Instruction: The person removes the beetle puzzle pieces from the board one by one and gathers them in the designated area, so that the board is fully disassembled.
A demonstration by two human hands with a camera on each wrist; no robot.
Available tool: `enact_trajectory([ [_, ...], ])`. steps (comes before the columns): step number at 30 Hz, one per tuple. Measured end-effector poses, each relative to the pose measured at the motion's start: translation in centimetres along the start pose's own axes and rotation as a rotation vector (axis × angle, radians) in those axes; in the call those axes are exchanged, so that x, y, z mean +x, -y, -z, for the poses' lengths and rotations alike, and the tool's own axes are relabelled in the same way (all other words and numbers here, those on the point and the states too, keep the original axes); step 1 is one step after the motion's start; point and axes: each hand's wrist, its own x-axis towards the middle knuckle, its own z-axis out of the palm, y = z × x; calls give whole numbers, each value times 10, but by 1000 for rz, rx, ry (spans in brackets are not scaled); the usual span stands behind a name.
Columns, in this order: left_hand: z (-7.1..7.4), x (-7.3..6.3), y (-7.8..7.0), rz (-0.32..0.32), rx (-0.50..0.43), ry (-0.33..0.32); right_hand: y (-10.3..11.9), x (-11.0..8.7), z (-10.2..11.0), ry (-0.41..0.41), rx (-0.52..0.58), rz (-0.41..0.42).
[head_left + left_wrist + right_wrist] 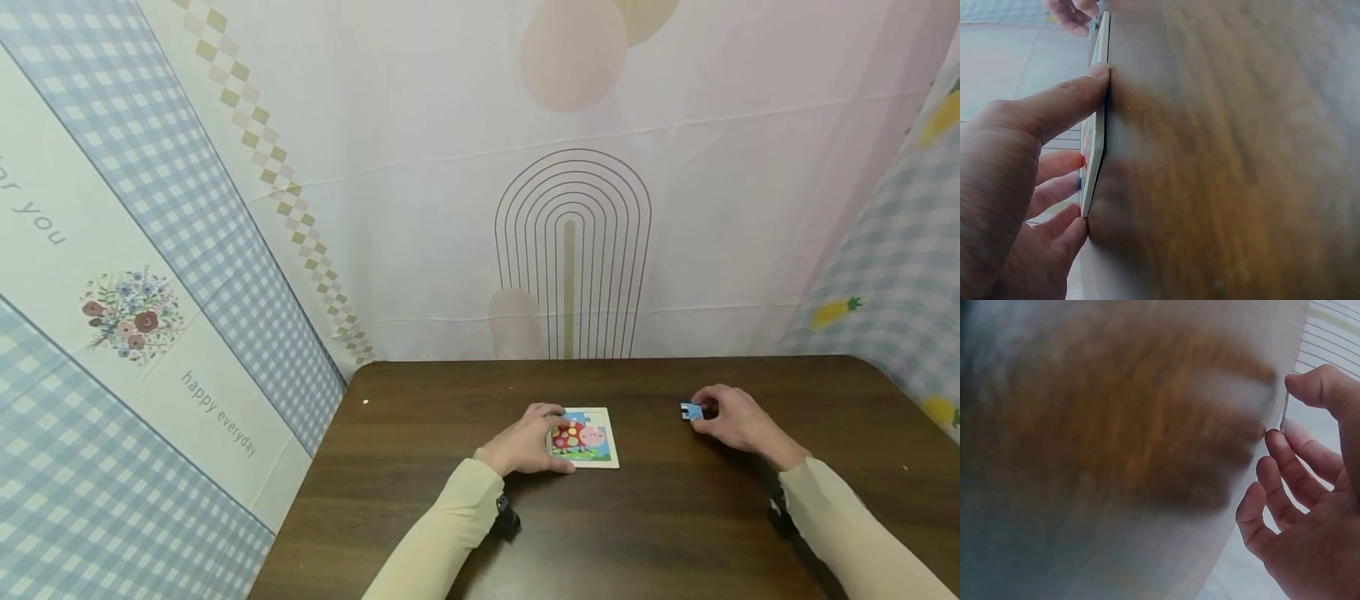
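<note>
A small jigsaw puzzle board (613,450) with a pale frame lies flat on the table, showing a pink pig in a spotted red shape. My left hand (528,442) holds it from the left side. In the left wrist view, the thumb sits on one edge of the board (1099,134) while fingers reach over the picture to the opposite edge. Off to the right, my right hand (738,419) pinches a blue puzzle piece (690,412) between thumb and fingers. Seen edge-on in the right wrist view, that piece (1284,412) is a thin sliver; its face is hidden there.
The dark wooden table (420,442) ends at a back edge against a printed cloth (420,250). A blue checked cloth (217,208) hangs at the left and a pineapple-patterned one (892,308) at the right. A tiny white speck (366,402) lies near the back left corner.
</note>
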Motion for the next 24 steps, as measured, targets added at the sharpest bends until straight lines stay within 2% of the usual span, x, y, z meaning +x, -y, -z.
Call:
enact_trajectory([
  [7,0,1,1,4,-10,9,-4,1,-1,10,1,5],
  [18,-1,0,1,1,-16,7,-7,2,4,73,51,-22],
  [21,-1,0,2,2,-16,10,-2,-1,4,53,57,-12],
  [24,0,0,2,3,-24,9,14,-3,1,17,70,11],
])
